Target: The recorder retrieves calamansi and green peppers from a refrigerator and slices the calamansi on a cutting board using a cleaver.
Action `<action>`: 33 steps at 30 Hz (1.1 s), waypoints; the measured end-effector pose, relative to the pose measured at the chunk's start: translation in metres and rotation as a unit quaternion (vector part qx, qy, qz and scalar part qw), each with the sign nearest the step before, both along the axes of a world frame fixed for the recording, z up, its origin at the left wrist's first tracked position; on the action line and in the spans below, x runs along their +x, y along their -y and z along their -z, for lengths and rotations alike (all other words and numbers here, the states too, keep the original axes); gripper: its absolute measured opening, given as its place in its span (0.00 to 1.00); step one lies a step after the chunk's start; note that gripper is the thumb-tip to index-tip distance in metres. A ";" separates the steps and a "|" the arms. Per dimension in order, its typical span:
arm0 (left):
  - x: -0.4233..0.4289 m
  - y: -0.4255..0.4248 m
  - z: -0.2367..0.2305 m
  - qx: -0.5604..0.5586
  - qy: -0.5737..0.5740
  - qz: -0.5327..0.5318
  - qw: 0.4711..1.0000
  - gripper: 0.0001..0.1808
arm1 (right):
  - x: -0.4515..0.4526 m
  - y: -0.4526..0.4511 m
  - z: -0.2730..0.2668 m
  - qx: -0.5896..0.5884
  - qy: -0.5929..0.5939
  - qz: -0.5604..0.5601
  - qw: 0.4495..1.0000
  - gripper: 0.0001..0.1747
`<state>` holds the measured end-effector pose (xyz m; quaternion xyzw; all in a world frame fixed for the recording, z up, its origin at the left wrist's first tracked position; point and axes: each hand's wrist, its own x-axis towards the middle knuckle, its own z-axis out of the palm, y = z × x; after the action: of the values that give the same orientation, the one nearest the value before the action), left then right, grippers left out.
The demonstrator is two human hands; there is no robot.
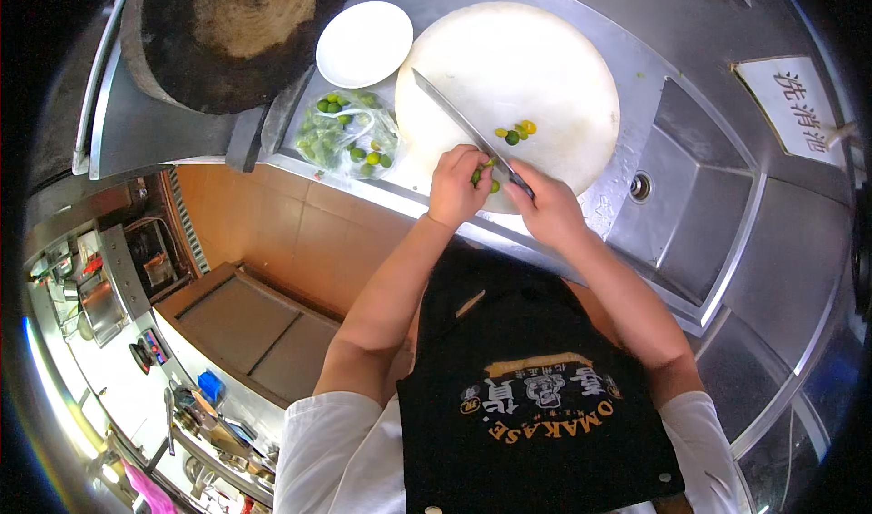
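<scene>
My right hand (550, 204) grips the black handle of a kitchen knife (449, 109), its blade slanting to the far left over a round white cutting board (504, 51). Beside the knife, the fingers of my left hand (460, 184) are curled around small green citrus fruit (476, 175), partly hidden by them. Another green fruit (494, 186) shows between the two hands. Farther in on the board lie several green and orange-yellow citrus pieces (521, 131). A clear plastic bag (368, 132) of small green citrus rests left of the board.
A white plate (364, 44) touches or nearly touches the board's left edge. Farther left stands a large dark wok (167, 51). To the right, a steel sink (702, 201) is set into the counter, below a sign with writing (787, 102). Utensils (204, 412) crowd a surface at lower left.
</scene>
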<state>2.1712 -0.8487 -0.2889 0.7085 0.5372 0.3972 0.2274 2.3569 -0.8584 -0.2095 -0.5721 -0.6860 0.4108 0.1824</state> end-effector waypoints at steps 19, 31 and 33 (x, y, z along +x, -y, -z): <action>0.000 0.002 -0.003 0.036 -0.004 0.008 0.999 0.10 | 0.034 0.021 -0.031 -0.044 0.042 0.007 0.998 0.22; 0.001 0.000 0.000 0.042 -0.011 -0.004 0.999 0.10 | 0.046 0.050 -0.031 -0.082 0.009 0.009 0.997 0.21; 0.000 0.000 0.000 0.033 -0.003 0.004 0.999 0.10 | 0.033 0.035 -0.029 -0.090 0.010 0.010 0.996 0.21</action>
<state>2.1710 -0.8490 -0.2888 0.7187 0.5220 0.4117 0.2038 2.3899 -0.8936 -0.1804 -0.5968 -0.6426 0.4633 0.1272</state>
